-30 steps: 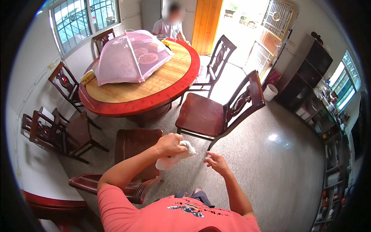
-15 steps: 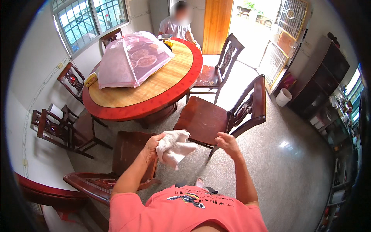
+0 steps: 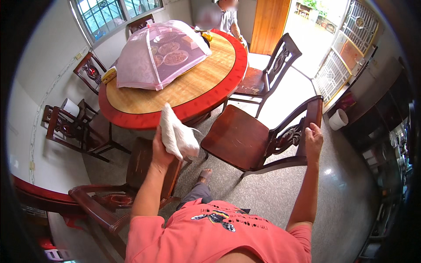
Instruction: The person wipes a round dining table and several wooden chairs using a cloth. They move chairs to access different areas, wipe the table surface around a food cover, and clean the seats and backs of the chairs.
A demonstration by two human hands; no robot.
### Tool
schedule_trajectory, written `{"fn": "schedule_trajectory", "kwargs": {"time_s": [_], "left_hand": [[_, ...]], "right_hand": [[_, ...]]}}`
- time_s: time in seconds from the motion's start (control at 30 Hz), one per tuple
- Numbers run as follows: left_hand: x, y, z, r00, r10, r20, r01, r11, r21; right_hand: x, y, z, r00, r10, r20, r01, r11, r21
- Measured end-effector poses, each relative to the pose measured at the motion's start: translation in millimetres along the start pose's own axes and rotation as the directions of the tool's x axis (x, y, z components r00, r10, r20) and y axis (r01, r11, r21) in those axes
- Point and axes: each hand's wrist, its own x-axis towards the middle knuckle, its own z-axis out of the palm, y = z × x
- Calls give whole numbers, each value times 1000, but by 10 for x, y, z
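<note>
My left hand [image 3: 160, 151] is closed on a white cloth [image 3: 177, 136], which hangs folded from it near the table's front edge. The round table [image 3: 175, 113] has a wood-coloured top and a red rim. Out to the right, my right hand [image 3: 314, 139] has its fingers curled and overlaps the top rail of a dark wooden chair [image 3: 239, 136]. Whether it touches the rail or has anything inside the fingers is hidden. A pink mesh food cover [image 3: 140, 65] stands on the table over several plates of food [image 3: 175, 58].
Another chair [image 3: 144, 160] stands close at my left; more chairs [image 3: 250, 83] surround the table. A person [image 3: 228, 22] sits at its far side. An open door [image 3: 346, 52] lets in bright light at the back right. A white bin [image 3: 338, 119] is beside dark cabinets [image 3: 377, 109].
My left hand has risen toward the table with the cloth. My right hand has swung out right to the chair's back. One foot has come forward into view, and the view has shifted.
</note>
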Motion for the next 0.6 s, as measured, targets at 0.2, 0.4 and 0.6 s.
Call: {"fn": "schedule_trajectory", "kwargs": {"time_s": [0.2, 0.4, 0.6], "left_hand": [[1024, 577, -213, 948, 275, 162, -319, 814, 486], [2219, 215, -702, 989, 144, 36, 62, -622, 780], [2660, -166, -1287, 976, 24, 216, -170, -532, 829]], "right_hand": [[673, 91, 11, 985, -163, -62, 104, 834, -542], [1285, 687, 76, 946, 164, -281, -320, 622, -714], [1497, 728, 364, 793, 500, -348, -560, 374, -740]]}}
